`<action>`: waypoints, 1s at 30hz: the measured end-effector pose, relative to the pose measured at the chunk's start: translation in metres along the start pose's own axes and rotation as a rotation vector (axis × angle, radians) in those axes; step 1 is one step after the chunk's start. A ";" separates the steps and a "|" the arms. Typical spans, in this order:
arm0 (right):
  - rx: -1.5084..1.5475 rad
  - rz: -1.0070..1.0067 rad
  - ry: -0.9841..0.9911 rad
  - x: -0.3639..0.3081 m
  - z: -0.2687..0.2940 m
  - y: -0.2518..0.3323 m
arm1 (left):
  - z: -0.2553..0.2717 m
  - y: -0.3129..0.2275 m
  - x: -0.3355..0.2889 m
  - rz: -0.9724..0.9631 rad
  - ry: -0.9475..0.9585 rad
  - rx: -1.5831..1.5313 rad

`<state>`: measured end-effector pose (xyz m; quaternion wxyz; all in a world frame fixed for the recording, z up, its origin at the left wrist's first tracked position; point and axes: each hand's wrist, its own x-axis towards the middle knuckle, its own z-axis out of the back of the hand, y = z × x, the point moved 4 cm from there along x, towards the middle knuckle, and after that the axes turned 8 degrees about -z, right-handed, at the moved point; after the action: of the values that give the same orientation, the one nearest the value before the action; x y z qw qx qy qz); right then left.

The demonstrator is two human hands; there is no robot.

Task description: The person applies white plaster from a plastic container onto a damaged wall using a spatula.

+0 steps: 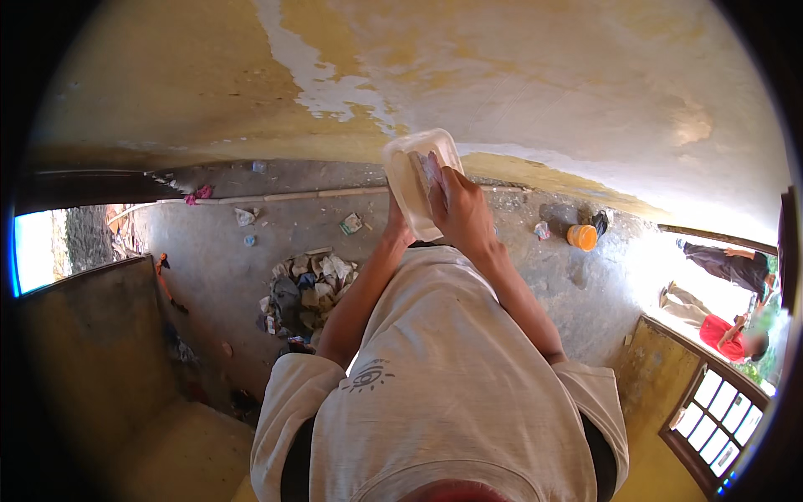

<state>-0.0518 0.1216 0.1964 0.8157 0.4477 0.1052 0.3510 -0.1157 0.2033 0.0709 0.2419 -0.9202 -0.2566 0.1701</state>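
I am holding a clear plastic container [416,180] up in front of my chest, my left hand [398,224] gripping it from below while my right hand [459,211] is pressing a pale cloth [429,170] inside, wiping; next calls for turning it, both forearms raised

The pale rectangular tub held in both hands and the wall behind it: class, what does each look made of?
Pale rectangular tub: probably thin translucent plastic, since light glows through its smooth sides. Yellow wall: seemingly painted plaster, matt, with paint flaked off in whitish patches.
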 end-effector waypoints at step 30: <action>-0.010 -0.001 0.051 -0.016 0.128 -0.081 | -0.080 0.124 0.012 0.065 0.039 0.040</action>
<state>0.0379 -0.0017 0.2025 0.8151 0.4343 0.1245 0.3625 -0.0230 0.0879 0.0685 0.2596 -0.9261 -0.2184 0.1649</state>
